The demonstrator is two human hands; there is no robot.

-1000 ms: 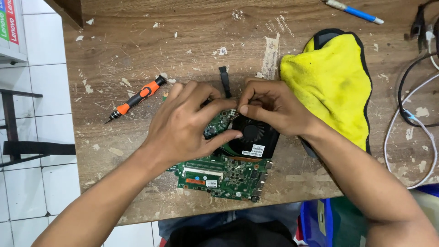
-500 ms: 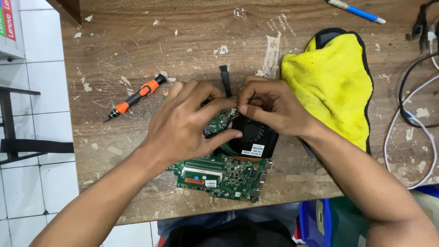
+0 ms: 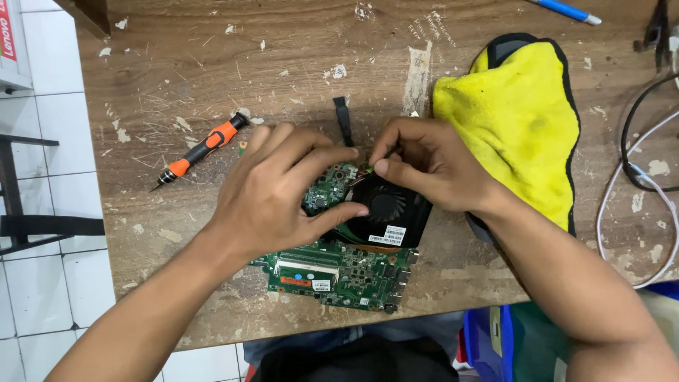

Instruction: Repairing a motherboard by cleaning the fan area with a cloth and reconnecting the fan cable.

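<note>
Hands barely shifted, left hand (image 3: 272, 194) pressing circuit board (image 3: 339, 272), right hand (image 3: 424, 166) pinching fan (image 3: 385, 209) edge

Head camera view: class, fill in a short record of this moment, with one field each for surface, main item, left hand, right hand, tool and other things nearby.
surface: worn wooden table, scratched and flecked with white
main item: green circuit board with a black fan on it
left hand: rests on the board, thumb at the fan's edge
right hand: fingertips pinch at the fan's upper corner
tool: orange and black screwdriver, lying untouched on the left
nearby: yellow cloth, blue pen, cables
</note>
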